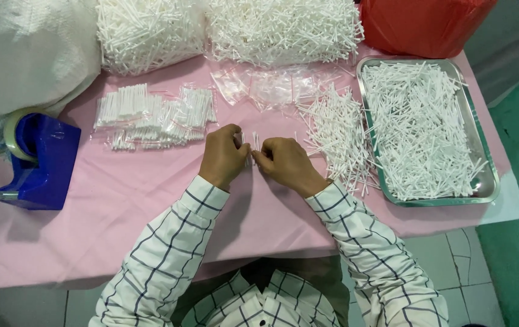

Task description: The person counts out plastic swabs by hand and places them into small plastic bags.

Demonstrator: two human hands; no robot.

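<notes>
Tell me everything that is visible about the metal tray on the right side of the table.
The metal tray is a shallow, shiny rectangle with rounded corners and a raised rim. It lies flat on the pink cloth, near the table's right edge, slightly turned. A loose heap of thin white sticks fills most of it. More sticks lie beside its left rim. Neither hand touches it.

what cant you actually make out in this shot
Head view only:
- How many thin white sticks are pinched between the left hand and right hand: the fingers cover them, and they are too small to count.
- Contents of the red plastic bag: opaque, cut off by the top edge.
- The white woven sack: cut off by the left edge.
</notes>
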